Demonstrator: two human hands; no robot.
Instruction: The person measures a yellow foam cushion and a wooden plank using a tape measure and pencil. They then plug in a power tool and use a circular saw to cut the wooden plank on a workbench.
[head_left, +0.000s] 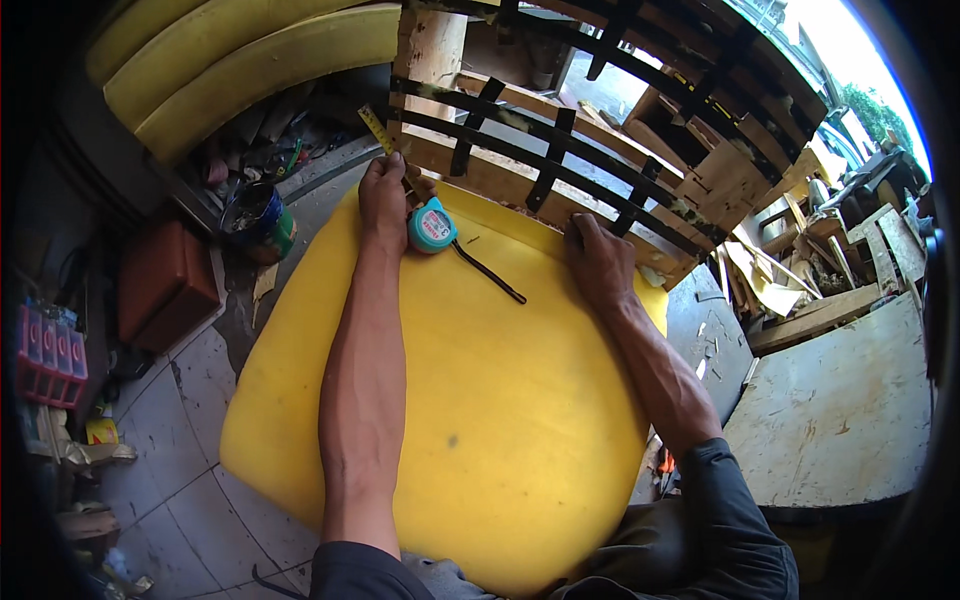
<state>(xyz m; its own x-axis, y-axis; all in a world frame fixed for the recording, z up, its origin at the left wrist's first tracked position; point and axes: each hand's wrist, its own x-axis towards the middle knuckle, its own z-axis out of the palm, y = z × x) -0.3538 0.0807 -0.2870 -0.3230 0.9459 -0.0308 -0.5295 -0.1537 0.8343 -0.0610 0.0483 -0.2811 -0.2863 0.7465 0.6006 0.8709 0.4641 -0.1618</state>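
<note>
The left hand point(385, 198) holds the tape measure point(432, 229) at the yellow foam's point(500, 390) far edge, apparently to steady its blade point(373, 125) beside the wooden frame point(718, 185); the right hand point(602, 262) curls there too, perhaps bracing the foam; its grip I cannot tell.

Matt, fine-textured foam in the yellow block point(520, 400), with small dark stains on the face. Glossy turquoise plastic on the tape measure point(432, 230) at the block's far edge; smooth yellow finish on the blade point(375, 128). Raw, rough wood in the frame point(725, 175) beyond the block, crossed by matt black webbing point(550, 165). Left of the block: scuffed tile on the floor point(205, 510), shiny blue-and-green wall on the can point(280, 232), pink plastic in the rack point(52, 380). Right of the block: rough, splintered wood scraps point(820, 305), stained pale board point(830, 410), matt dark cloth in the sleeve point(735, 520).
</note>
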